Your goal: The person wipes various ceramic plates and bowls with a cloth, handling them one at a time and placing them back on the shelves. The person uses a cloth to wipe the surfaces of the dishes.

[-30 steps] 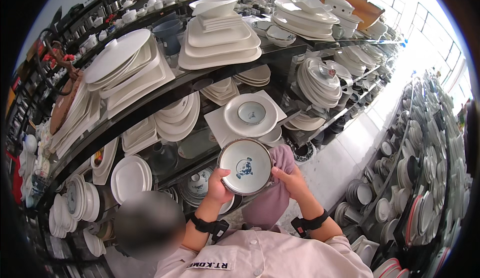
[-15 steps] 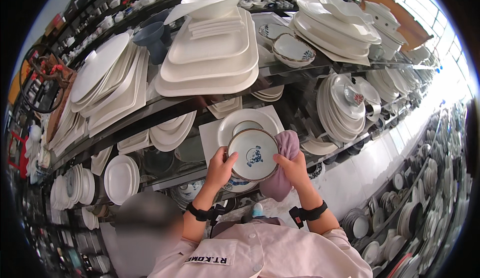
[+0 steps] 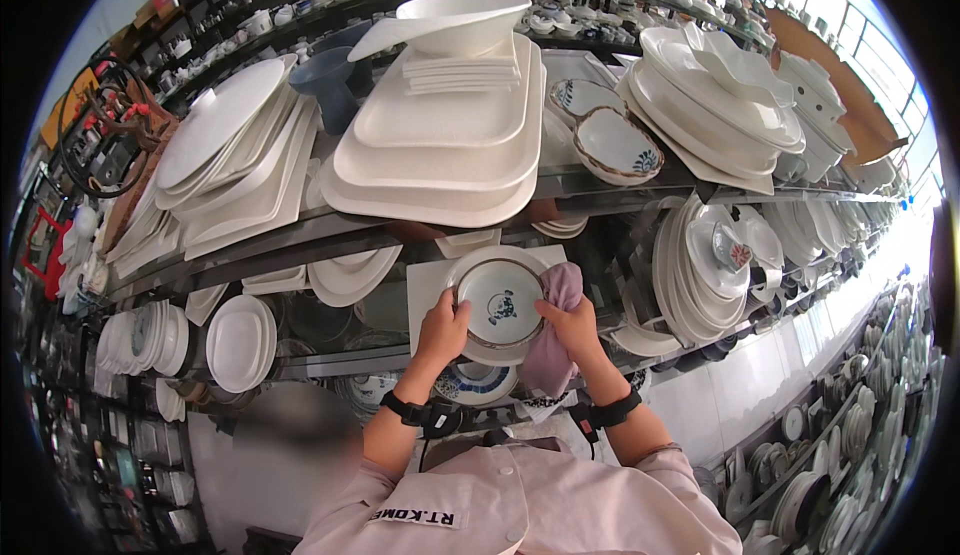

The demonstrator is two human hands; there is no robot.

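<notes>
A shallow white bowl (image 3: 500,303) with a thin brown rim and a blue fish-like drawing is between my two hands. At its left edge my left hand (image 3: 442,333) is closed, with the thumb on the rim. My right hand (image 3: 574,329) grips the right edge together with a mauve cloth (image 3: 550,357), which hangs down beside the bowl. Under the bowl lies a larger white round plate (image 3: 535,260), its rim showing all round; whether the two touch I cannot tell. That plate is on a white square piece (image 3: 425,295) on the lower shelf.
Stacked white rectangular platters (image 3: 430,170) stand on the upper shelf, just beyond my hands. Patterned bowls (image 3: 620,145) sit to their right. Leaning plates (image 3: 240,345) are on the left, and more plate stacks (image 3: 690,275) on the right. A blurred patch (image 3: 300,425) hides the lower left.
Both hands have moved the bowl forward, and it now lines up over the larger white plate. A smaller piece that showed behind the bowl is now covered. The view has shifted.
</notes>
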